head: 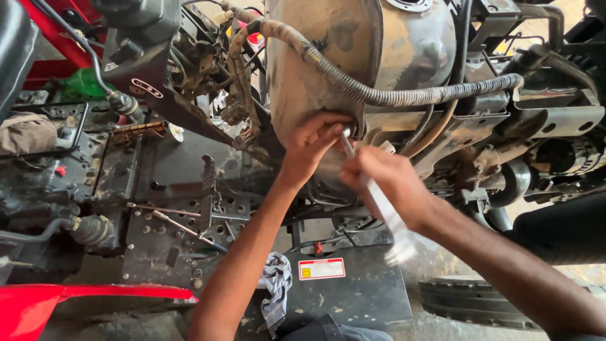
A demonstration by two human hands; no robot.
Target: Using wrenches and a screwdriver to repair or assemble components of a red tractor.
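My left hand (314, 140) presses against the lower edge of a dirty metal tank (353, 57), fingers curled at a fastening point. My right hand (386, 184) grips a long silver wrench (386, 211), its upper end set at the same spot under the tank beside my left fingers. The wrench's lower end is blurred. A corrugated cable conduit (379, 96) runs across the tank just above both hands.
A perforated black foot plate (158, 221) at left carries a screwdriver (186, 228) and a thin rod (161, 209). A checked rag (276, 287) lies on a black battery (353, 284). Red bodywork (38, 303) sits lower left; engine parts and a tyre (461, 303) at right.
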